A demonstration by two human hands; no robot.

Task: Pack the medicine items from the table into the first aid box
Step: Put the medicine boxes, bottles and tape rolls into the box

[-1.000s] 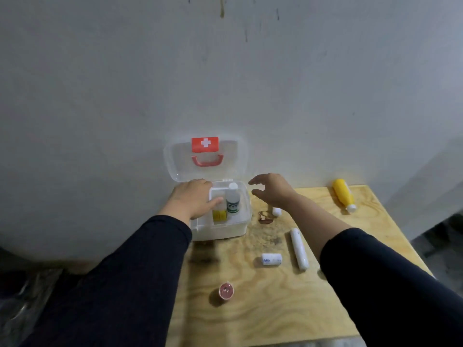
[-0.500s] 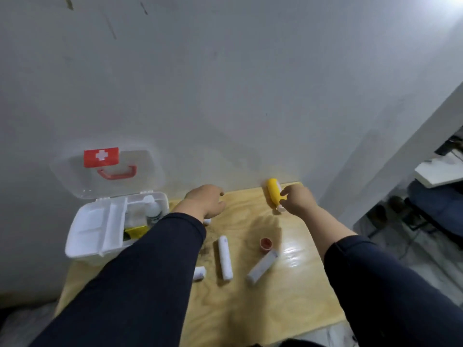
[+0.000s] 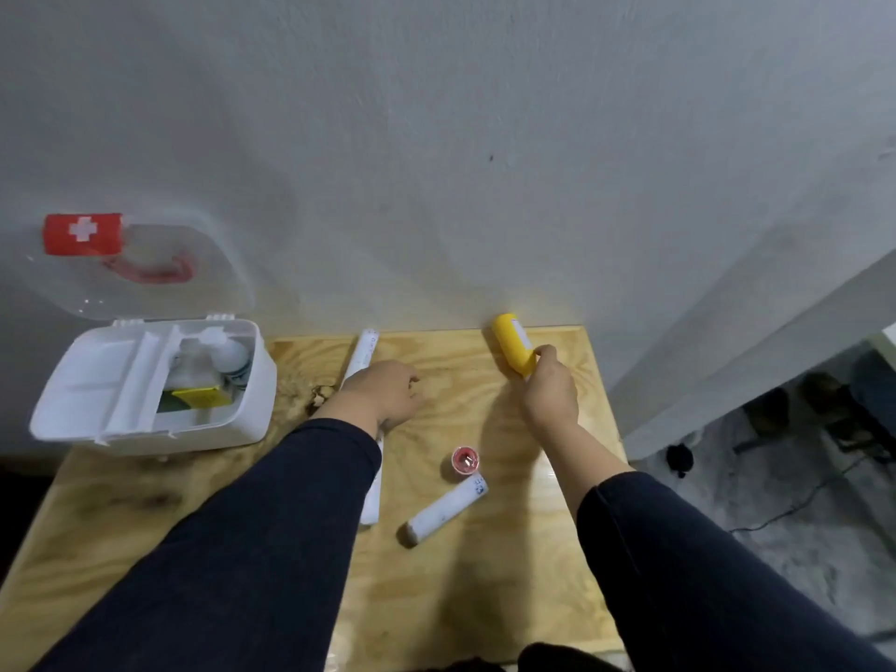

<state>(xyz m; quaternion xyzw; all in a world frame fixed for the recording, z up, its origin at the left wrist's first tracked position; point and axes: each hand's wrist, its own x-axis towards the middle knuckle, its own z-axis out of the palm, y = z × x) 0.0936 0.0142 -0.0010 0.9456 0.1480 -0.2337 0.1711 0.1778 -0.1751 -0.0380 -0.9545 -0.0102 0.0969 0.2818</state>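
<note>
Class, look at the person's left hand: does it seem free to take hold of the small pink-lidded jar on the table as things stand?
Probably yes. The left hand rests on the table, apparently holding nothing, and bare wood lies between it and the pink-lidded jar.

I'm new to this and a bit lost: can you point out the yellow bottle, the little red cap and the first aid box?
yellow bottle (image 3: 510, 345): head view, on its body.
red cap (image 3: 466, 460): head view, on its top.
first aid box (image 3: 254, 409): head view, on its right wall.
</note>
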